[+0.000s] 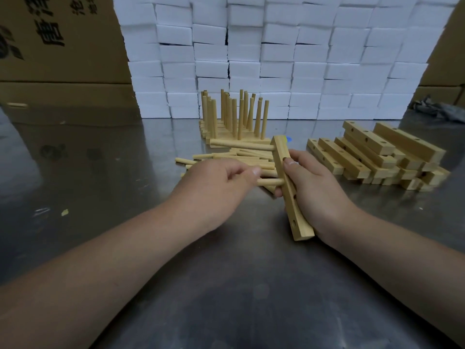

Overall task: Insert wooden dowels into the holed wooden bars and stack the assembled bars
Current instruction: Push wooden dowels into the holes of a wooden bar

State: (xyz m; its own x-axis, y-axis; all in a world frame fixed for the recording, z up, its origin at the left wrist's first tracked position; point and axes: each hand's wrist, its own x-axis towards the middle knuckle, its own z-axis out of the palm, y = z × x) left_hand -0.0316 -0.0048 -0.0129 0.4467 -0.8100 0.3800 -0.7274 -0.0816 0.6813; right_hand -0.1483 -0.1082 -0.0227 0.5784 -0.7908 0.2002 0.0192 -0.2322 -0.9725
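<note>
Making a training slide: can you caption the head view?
Left hand pinches a dowel at the holed bar gripped by the right hand.

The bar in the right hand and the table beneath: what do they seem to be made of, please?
The bar looks like pale, unvarnished wood: matte tan faces, clean drilled holes. The table looks like metal, probably stainless steel: grey sheen with blurred reflections.

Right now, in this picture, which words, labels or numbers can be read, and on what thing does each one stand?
Cardboard box: large dark printed characters, partly cut off by the frame; I cannot read them.
White blocks, holed bars, dowels: no text visible.
</note>
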